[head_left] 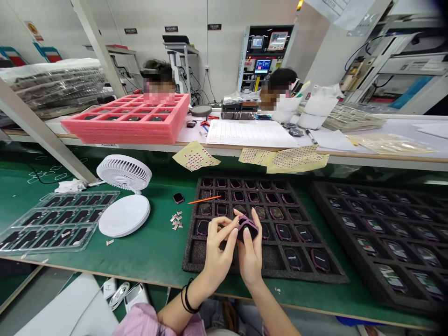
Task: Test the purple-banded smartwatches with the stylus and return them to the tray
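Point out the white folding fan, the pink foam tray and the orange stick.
White folding fan (124, 173), head view, on its round grille.
Pink foam tray (115, 133), head view, on its front wall.
Orange stick (205, 200), head view, on the middle of its shaft.

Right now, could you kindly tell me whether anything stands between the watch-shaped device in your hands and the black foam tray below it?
Nothing visible does: the watch-shaped device, held by your left hand and right hand, is above the black foam tray, with nothing else in between.
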`<state>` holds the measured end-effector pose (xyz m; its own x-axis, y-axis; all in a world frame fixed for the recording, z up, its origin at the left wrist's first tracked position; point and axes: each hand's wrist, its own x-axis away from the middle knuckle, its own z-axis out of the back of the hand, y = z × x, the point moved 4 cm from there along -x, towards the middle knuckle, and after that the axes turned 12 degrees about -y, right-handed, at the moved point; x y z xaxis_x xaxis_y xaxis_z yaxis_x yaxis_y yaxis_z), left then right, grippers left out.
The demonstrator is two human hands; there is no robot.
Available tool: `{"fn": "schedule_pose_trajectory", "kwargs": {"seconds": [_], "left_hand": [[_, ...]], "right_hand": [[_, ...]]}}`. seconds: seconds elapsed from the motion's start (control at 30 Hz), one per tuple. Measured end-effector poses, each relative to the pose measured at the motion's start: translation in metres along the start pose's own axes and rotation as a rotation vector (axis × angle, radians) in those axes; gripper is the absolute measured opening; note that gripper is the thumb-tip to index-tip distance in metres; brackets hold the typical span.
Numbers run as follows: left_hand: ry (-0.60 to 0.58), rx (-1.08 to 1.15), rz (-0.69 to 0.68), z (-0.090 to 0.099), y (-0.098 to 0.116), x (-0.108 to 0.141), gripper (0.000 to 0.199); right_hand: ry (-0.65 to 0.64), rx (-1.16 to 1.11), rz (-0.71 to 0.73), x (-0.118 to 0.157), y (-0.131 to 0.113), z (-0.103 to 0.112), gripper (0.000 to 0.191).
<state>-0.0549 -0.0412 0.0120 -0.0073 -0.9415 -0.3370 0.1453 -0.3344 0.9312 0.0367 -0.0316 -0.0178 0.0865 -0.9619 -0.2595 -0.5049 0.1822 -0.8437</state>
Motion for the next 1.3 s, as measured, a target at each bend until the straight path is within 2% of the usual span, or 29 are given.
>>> {"fn": "schedule_pose_trajectory", "kwargs": {"seconds": [0.23, 0.33, 0.53, 0.63, 0.7, 0.8, 0.87, 1.0, 1.1, 1.17, 1.3], "left_hand": [[-0.245, 0.160, -0.059, -0.004, -0.009, -0.006, 0.032], [-0.330, 0.246, -0.030, -0.005, -0.014, -0.006, 0.033], [-0.345, 0.336, -0.004, -0.008, -0.021, -0.004, 0.034], [-0.386, 0.241, -0.014, -0.007, -0.022, -0.005, 0.036], [-0.411, 0.080, -0.033, -0.004, -0.022, -0.006, 0.044], [-0.345, -0.231, -0.148, 0.003, -0.019, -0.010, 0.060], [-0.318, -0.377, -0.237, 0.004, -0.017, -0.011, 0.063], [-0.394, -0.469, -0.265, -0.002, -0.022, -0.013, 0.060], [-0.359, -0.460, -0.231, 0.001, -0.025, -0.014, 0.057], [-0.347, -0.438, -0.232, 0.004, -0.024, -0.014, 0.052], [-0.381, -0.421, -0.314, 0.008, -0.019, -0.010, 0.049]], "right_hand": [[0.009, -0.023, 0.003, -0.001, -0.002, 0.004, 0.054], [0.012, -0.008, -0.002, -0.001, -0.002, 0.005, 0.053], [-0.008, 0.047, 0.023, 0.001, -0.006, 0.006, 0.051], [-0.018, 0.093, 0.005, -0.003, -0.008, 0.011, 0.051], [-0.027, 0.178, -0.024, -0.007, -0.010, 0.017, 0.054], [-0.072, 0.356, -0.096, -0.013, -0.009, 0.026, 0.062], [-0.103, 0.481, -0.106, -0.014, -0.008, 0.028, 0.065], [-0.129, 0.614, -0.093, -0.010, -0.007, 0.025, 0.066], [-0.162, 0.522, -0.156, -0.008, -0.006, 0.024, 0.069], [-0.202, 0.345, -0.219, -0.010, -0.006, 0.026, 0.069], [-0.406, 0.009, -0.519, -0.014, -0.006, 0.032, 0.056]]}}
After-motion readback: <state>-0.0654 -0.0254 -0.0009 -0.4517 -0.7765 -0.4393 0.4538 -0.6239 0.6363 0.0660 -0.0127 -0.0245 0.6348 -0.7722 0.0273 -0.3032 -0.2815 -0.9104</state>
